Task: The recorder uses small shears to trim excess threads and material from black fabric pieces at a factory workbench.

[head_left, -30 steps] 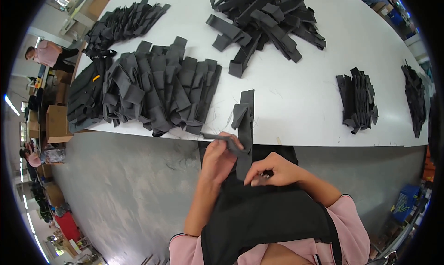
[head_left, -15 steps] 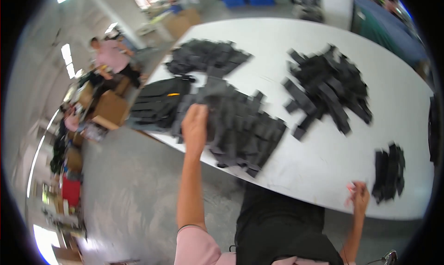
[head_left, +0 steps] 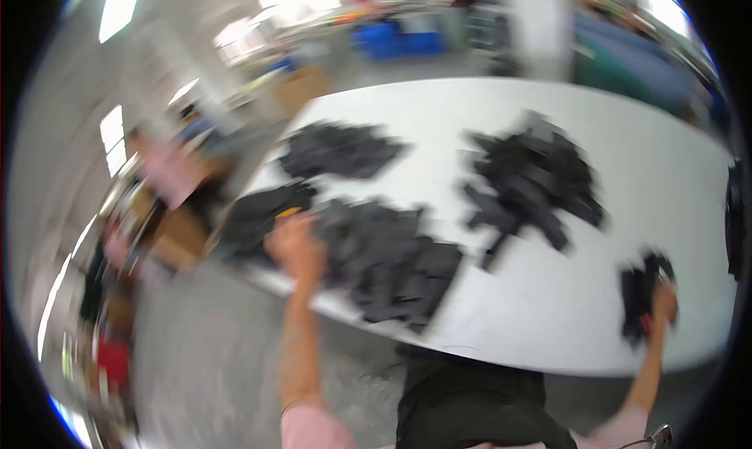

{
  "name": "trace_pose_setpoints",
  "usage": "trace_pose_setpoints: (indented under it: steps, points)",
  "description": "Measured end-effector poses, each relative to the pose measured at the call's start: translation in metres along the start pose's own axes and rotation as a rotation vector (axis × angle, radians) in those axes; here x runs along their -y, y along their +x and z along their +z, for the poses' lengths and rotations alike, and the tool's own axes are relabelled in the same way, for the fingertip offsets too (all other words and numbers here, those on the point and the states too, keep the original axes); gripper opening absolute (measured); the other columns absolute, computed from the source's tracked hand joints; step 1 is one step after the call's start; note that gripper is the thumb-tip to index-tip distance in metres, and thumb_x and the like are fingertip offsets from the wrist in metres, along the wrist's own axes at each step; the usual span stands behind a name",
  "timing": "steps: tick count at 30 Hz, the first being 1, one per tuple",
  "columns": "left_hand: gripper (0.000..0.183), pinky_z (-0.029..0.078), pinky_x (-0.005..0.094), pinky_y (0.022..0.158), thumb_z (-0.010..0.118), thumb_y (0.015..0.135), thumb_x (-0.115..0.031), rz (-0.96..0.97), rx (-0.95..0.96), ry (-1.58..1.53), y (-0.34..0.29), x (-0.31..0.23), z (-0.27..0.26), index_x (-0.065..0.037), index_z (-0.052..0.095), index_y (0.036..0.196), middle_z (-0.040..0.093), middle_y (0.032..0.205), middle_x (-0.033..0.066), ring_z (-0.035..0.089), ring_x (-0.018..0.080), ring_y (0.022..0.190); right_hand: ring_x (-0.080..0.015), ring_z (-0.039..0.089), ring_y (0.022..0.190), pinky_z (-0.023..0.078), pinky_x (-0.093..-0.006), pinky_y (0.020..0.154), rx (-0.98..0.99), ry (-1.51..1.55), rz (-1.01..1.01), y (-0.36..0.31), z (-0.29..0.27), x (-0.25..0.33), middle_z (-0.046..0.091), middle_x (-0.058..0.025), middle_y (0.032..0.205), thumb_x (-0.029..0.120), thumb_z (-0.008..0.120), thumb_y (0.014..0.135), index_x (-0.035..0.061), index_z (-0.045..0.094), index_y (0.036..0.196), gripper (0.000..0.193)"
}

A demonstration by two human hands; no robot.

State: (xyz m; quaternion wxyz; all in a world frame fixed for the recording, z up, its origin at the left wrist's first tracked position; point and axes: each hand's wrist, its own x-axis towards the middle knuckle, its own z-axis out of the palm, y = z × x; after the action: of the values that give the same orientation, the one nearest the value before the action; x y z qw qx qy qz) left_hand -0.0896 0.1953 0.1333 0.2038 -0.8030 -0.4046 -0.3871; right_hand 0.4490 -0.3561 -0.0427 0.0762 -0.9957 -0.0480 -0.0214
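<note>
My left hand, smeared by motion, is at the near left of the table, over the edge between a dark folded bag with a small orange tag and a wide pile of black strap pieces. Whether its fingers grip anything is unclear. Far to the right, my right hand reaches onto a small bundle of black strips. Its fingers are blurred and partly hidden. A small red thing shows beside that hand; its kind is too blurred to tell.
A white table carries another heap of black straps at centre right and a flatter dark pile at the far left. Beyond the left edge, a person in pink is near cardboard boxes. Blue bins stand behind.
My right hand has moved up and right from the table's near edge onto the strip bundle. My left hand has shifted left toward the bag, and the view has tilted up.
</note>
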Motion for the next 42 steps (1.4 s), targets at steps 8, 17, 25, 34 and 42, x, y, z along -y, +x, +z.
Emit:
trace_pose_setpoints:
  steps: [8, 17, 25, 34, 42]
  points:
    - [0.021, 0.034, 0.0443, 0.099, 0.047, 0.084, -0.002, 0.278, 0.081, -0.291, -0.023, -0.066, -0.027, 0.0, 0.058, 0.102, 0.055, 0.12, 0.0174, 0.047, 0.0347, 0.119, -0.0343, 0.048, 0.116, 0.046, -0.0433, 0.088, -0.173, 0.282, -0.127, -0.063, -0.002, 0.076, 0.047, -0.0161, 0.13, 0.039, 0.064, 0.079, 0.011, 0.05, 0.124, 0.054]
    - [0.043, 0.041, 0.0369, 0.095, 0.057, 0.079, 0.005, 0.284, 0.97, -1.24, -0.166, -0.301, -0.021, -0.003, 0.05, 0.12, 0.051, 0.125, 0.0143, 0.051, 0.0282, 0.115, -0.029, 0.049, 0.115, 0.047, -0.0389, 0.088, -0.147, 0.414, -0.223, -0.149, -0.009, 0.13, 0.048, -0.0139, 0.13, 0.026, 0.067, 0.078, 0.0073, 0.05, 0.123, 0.051]
    - [0.053, 0.048, 0.031, 0.082, 0.056, 0.083, -0.003, -0.045, 1.663, -1.53, -0.223, -0.352, 0.008, -0.004, 0.039, 0.133, 0.045, 0.131, 0.0114, 0.053, 0.0215, 0.11, -0.0305, 0.057, 0.097, 0.049, -0.0383, 0.078, 0.213, 0.163, -0.325, -0.16, -0.023, 0.104, 0.054, -0.0109, 0.106, 0.033, 0.076, 0.065, 0.0081, 0.054, 0.114, 0.059]
    - [0.069, 0.034, 0.0288, 0.099, 0.057, 0.081, -0.006, 0.022, 1.607, -1.533, -0.22, -0.395, 0.062, -0.005, 0.026, 0.143, 0.028, 0.147, 0.0104, 0.033, 0.0182, 0.129, -0.0397, 0.055, 0.101, 0.046, -0.0436, 0.085, 0.215, 0.625, -0.122, -0.138, 0.02, 0.092, 0.05, -0.0214, 0.113, 0.031, 0.071, 0.074, 0.0053, 0.053, 0.113, 0.05]
    - [0.055, 0.041, 0.0318, 0.093, 0.056, 0.083, -0.005, -0.172, 1.43, -1.509, -0.214, -0.387, 0.053, -0.004, 0.038, 0.135, 0.039, 0.138, 0.0132, 0.044, 0.0246, 0.122, -0.0374, 0.057, 0.098, 0.047, -0.0446, 0.083, 0.105, 0.51, -0.031, -0.155, -0.009, 0.094, 0.054, -0.0193, 0.107, 0.029, 0.07, 0.074, 0.0061, 0.05, 0.116, 0.052]
